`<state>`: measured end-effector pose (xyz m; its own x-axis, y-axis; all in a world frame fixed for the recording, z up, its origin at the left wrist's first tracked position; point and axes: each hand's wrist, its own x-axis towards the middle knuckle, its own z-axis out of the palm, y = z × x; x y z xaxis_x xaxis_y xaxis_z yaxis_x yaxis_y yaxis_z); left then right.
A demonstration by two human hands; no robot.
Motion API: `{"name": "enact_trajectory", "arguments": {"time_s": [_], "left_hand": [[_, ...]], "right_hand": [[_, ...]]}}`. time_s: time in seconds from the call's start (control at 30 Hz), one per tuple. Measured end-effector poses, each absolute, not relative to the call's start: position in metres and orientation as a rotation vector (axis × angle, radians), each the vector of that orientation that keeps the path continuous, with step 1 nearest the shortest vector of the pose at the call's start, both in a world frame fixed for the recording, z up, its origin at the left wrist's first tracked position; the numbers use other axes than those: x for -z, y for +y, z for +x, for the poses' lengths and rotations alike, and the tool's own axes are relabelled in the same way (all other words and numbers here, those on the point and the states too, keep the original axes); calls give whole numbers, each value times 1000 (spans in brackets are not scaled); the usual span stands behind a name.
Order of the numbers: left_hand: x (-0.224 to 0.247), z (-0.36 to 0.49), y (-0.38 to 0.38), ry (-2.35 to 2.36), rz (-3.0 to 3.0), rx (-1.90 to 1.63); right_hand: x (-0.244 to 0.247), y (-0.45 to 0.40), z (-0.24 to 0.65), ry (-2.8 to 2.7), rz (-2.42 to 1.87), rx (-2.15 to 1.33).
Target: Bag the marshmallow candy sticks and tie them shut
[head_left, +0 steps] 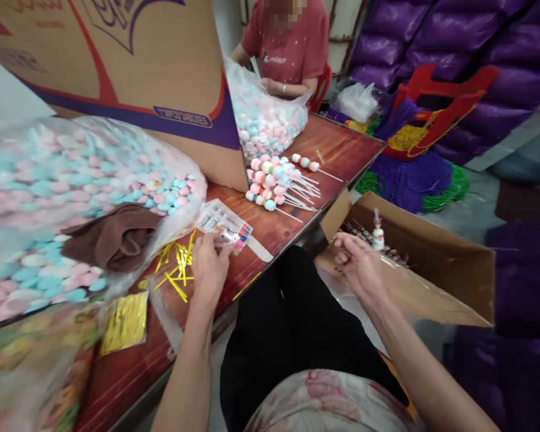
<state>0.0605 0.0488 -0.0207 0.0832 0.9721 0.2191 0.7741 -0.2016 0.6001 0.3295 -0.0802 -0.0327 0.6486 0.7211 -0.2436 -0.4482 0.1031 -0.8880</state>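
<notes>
My left hand (210,264) is on the table, its thumb and fingertips closed on the near edge of a printed clear plastic bag (222,223) in a flat stack. Yellow twist ties (177,267) lie loose beside that wrist. My right hand (360,261) is over the near edge of a cardboard box (450,258), fingers loosely curled and apart, with nothing visible in them. Just beyond it, a wrapped marshmallow skewer (378,235) stands upright in the box above several others. Unwrapped marshmallow skewers (270,183) are piled on the table, sticks towards me.
A large bag of pastel marshmallows (85,162) with a brown cloth (114,237) fills the table's left. Behind stands a tall carton (162,72). Across the table (337,141) sits a person (292,54) with another marshmallow bag (270,117). A red stool (436,108) lies right.
</notes>
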Motion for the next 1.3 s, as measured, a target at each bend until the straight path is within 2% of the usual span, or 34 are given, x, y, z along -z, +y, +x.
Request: {"name": "enact_trajectory", "arguments": {"time_s": [0.13,0.3,0.47,0.6,0.7,0.87,1.0,1.17,1.3], "left_hand": [[22,61,52,1782,1997,-743],[19,65,53,1858,1998,-812],[17,70,56,1945,1942,-766],[16,68,53,1917,1892,-917],[10,65,45,1770,1890,-1110],[-4,66,17,1487,1915,-1253],[-4,67,-9,1428,1401,-1499],[-1,68,-17,933,475,-1101],[-5,72,-5,836,262,-1215]], "right_hand": [[29,-74,280,-477,-1265,-995],[20,-65,229,-809,-1335,-1070],[8,-62,214,-1060,-1355,-1083],[6,-56,211,-1172,-1357,-1013],[5,-42,208,-1139,-1390,-994],[-1,-12,193,-860,-1217,-1332],[-4,-2,180,-688,-1075,-1336],[-5,-7,179,-806,-1079,-1256],[-9,-11,185,-961,-1128,-1162]]}}
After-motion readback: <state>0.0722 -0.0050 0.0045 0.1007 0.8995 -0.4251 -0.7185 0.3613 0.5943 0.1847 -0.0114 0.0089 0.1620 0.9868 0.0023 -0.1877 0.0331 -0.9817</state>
